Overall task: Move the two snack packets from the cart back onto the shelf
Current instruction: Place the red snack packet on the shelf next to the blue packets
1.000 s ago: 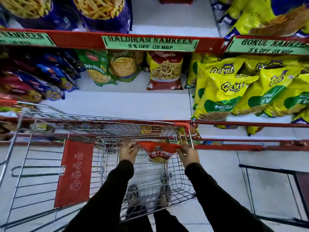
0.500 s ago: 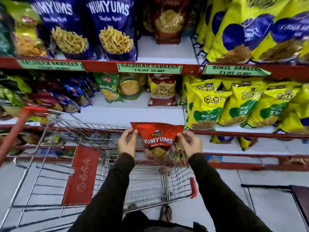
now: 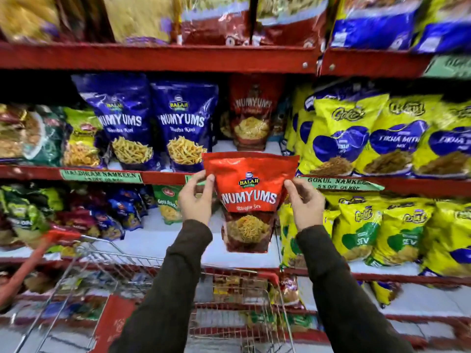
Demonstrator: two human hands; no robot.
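I hold a red Numyums snack packet [image 3: 248, 200] upright in front of the shelves, above the wire cart [image 3: 237, 304]. My left hand [image 3: 196, 200] pinches its upper left edge and my right hand [image 3: 304, 202] pinches its upper right edge. Directly behind and above it, another red Numyums packet [image 3: 252, 115] stands on the shelf [image 3: 163, 177] beside two blue Numyums packets [image 3: 184, 126]. I see no second packet in the visible part of the cart.
Yellow Gokul packets [image 3: 356, 138] fill the shelves to the right. Mixed snack packets [image 3: 76, 138] crowd the left. A higher shelf [image 3: 158, 58] runs above. The cart's red handle [image 3: 33, 258] sticks out at lower left.
Both hands lifted the red packet out of the cart and raised it to the middle shelf's level. The view tilted upward, so the cart dropped toward the bottom.
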